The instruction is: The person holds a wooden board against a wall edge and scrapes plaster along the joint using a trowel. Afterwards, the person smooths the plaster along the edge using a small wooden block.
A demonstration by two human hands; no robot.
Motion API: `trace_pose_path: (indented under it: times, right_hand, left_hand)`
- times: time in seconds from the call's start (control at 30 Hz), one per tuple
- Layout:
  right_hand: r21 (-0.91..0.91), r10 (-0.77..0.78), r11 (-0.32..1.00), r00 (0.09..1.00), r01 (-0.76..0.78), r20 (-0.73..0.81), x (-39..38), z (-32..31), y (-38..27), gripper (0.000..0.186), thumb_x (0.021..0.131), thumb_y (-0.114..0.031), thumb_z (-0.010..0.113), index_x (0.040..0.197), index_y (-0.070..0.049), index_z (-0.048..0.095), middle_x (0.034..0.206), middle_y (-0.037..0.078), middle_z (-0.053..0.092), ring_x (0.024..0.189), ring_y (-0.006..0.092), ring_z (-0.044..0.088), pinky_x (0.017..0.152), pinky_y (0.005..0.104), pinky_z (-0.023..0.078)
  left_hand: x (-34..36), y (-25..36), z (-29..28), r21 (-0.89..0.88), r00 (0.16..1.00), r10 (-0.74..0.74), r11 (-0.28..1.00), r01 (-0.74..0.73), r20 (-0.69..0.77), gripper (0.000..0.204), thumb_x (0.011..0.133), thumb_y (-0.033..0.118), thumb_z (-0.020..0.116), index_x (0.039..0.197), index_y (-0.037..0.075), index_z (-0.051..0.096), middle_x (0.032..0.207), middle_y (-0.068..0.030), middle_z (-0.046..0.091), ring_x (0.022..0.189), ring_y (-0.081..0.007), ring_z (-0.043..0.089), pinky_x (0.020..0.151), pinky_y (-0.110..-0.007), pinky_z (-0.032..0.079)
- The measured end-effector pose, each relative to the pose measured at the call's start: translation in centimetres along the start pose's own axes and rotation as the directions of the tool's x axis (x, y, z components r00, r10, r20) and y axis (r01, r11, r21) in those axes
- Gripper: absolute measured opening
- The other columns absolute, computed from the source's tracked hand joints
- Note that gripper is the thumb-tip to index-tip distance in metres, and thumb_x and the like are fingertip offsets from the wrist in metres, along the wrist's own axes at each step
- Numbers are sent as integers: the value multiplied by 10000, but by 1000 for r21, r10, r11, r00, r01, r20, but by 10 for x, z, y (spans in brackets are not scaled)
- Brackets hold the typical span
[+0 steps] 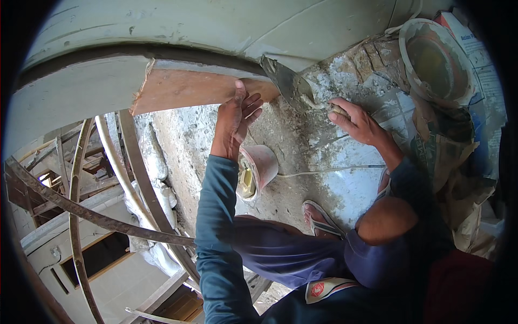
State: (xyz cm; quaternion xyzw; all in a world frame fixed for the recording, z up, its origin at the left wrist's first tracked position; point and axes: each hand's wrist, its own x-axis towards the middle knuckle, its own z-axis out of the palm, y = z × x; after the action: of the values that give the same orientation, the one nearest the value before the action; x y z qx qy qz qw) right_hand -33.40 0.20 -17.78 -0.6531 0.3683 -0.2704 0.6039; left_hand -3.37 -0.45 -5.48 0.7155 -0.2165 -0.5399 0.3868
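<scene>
My right hand (pixel 359 123) grips the handle of a trowel (pixel 288 83). The trowel's broad grey blade is smeared with mortar and lies against the right end of a brown board (pixel 183 89). Beside that board is my left hand (pixel 237 116), thumb up against its face and fingers stretched out loosely. The board is thin, with a ragged left edge, and sits along a grey plastered ledge (pixel 81 86) below the wall.
At the upper right stands a mortar-stained bucket (pixel 409 59) near paper sacks (pixel 477 48). A smaller pinkish bucket (pixel 267 164) with something yellow inside is on the dusty floor by my feet. Curved strips (pixel 137 167) rise at the left above a lower level.
</scene>
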Motion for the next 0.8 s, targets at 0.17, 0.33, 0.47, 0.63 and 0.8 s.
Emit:
trace_pose_path:
  times: [0.17,0.33,0.47,0.63,0.8]
  right_hand:
    - [-17,-32,999,999,32,-25,30,16,38,603,982,-452,565,1335,33,506,1157,246,635,1080,339,614,943,403,462]
    - [129,28,991,997,-37,71,36,32,52,554,998,-425,553,1298,39,518,960,163,650,834,233,618,772,378,497]
    - [442,106,872,963,-210,248,22,37,54,453,1006,-379,559,1212,25,543,707,20,522,529,71,464,468,265,377]
    - [477,141,852,971,-218,191,-8,20,42,314,1025,-309,507,889,-27,531,615,18,480,459,98,442,424,293,358]
    - [380,342,834,915,-401,214,-2,16,53,319,1015,-323,506,904,-26,547,652,43,522,482,112,500,403,303,408]
  left_hand:
    - [0,-2,2,-9,1000,2,1000,-2,-19,891,827,599,709,1268,-135,465,1217,-264,602,1073,-307,629,881,-397,524]
    - [7,-2,1,-27,1000,-29,999,29,0,794,928,512,630,1317,-138,391,1237,-260,587,1101,-309,625,908,-394,521]
    - [9,-4,4,-34,1000,-15,999,15,5,783,932,515,611,1308,-138,395,1234,-273,583,1109,-326,625,888,-392,539]
    - [9,-3,-2,-7,1000,-23,1000,23,-4,807,918,543,605,1307,-134,397,1248,-280,572,1114,-333,624,882,-394,544]
    - [10,-3,-2,-5,1000,-14,1000,14,11,821,921,552,594,1328,-130,385,1269,-278,563,1138,-338,612,886,-392,539]
